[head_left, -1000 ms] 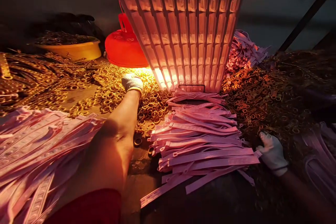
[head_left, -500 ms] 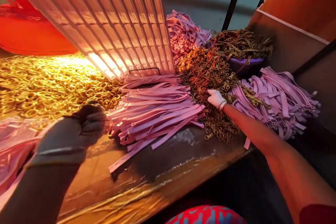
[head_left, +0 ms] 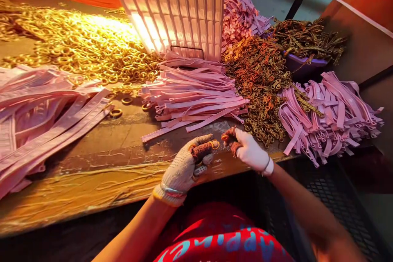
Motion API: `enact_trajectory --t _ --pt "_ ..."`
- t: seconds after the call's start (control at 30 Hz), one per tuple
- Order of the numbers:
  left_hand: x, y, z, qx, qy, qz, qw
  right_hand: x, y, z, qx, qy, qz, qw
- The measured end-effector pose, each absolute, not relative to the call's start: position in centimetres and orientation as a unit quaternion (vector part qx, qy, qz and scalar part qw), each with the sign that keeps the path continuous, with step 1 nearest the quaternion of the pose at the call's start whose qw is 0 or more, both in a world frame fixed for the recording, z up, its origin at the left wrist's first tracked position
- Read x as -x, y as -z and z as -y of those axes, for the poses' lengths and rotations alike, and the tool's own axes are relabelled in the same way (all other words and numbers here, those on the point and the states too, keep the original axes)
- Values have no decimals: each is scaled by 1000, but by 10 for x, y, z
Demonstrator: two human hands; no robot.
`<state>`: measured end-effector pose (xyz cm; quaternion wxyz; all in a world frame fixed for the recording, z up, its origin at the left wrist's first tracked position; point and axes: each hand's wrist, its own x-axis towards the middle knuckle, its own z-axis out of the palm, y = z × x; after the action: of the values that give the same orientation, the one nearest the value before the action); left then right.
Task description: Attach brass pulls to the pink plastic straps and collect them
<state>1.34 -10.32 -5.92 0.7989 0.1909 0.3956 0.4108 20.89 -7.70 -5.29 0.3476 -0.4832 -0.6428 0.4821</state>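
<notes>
white-knit-gloved l hand [head_left: 183, 168] has its fingers clamped on a small gold ring [head_left: 216, 144], which pokes out past the tips, twd the r hand. ring's roundish, so no real long axis; exact tilt unclear. l hand touches it, r hand [head_left: 253, 151] is just beside, w/ a narrow gap btwn. r fingers look pinched tog. on a gold bit [head_left: 225, 137], too small to id. both hands are at the near edge of the surface [head_left: 129, 149]. farther back, l to r: pink strap pile [head_left: 61, 110], ring heap [head_left: 76, 45] behind it, mid strap stack [head_left: 199, 98] in front of a ribbed panel [head_left: 184, 8], clasp heap [head_left: 260, 86], purple tub [head_left: 307, 63], far-r straps [head_left: 334, 110].
</notes>
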Motion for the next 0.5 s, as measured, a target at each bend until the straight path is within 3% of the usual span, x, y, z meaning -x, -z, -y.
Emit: enact_trajectory --t 0.23,0.33,0.5 --pt "-4 69 112 -245 -436 -392 772 -169 76 104 470 -496 610 400" --pt "4 74 106 -200 -468 -402 761 -163 78 98 482 -472 598 433" --pt "21 81 101 -129 -449 -398 790 -158 72 87 455 -538 559 437"
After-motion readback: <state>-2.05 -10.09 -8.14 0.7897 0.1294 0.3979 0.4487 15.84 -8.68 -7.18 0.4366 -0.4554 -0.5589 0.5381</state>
